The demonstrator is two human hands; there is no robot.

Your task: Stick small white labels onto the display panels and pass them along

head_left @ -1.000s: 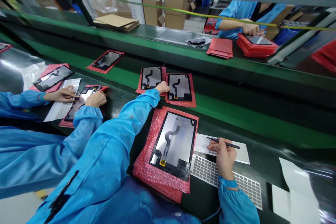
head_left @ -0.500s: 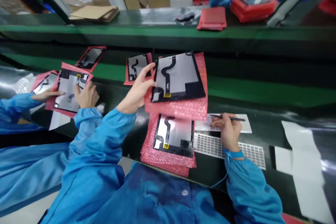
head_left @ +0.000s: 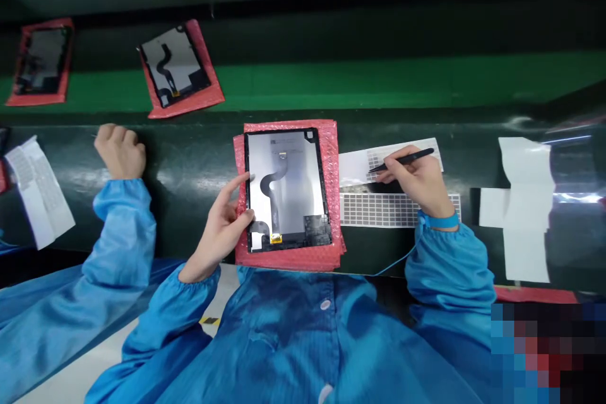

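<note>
A tablet screen (head_left: 303, 192) lies back side up on pink bubble-wrap bags (head_left: 331, 170) in front of me. It has a grey metal back, a black border, a curved ribbon cable and a yellow tab. My left hand (head_left: 215, 233) grips its left edge, the thumb on top of the lower left part. Between the fingers of my right hand (head_left: 423, 183) is a pair of black tweezers (head_left: 409, 156). Their tips are over a white label sheet (head_left: 355, 167) with small grey labels. Just below lies a second label sheet (head_left: 381, 209) with a grid of labels.
Two more screens on pink bags, one near (head_left: 182, 66) and one farther left (head_left: 45, 60), lie on the green belt (head_left: 284, 85). A co-worker's closed hand (head_left: 122, 151) rests at left, near printed paper (head_left: 40, 192). White paper (head_left: 525, 208) lies at right; a blue cord trails from my wristband (head_left: 442, 221).
The screen and its bag, held raised before, have come down onto the stack. My right hand's tweezers now point down at the label sheet. My view has tilted down and shifted.
</note>
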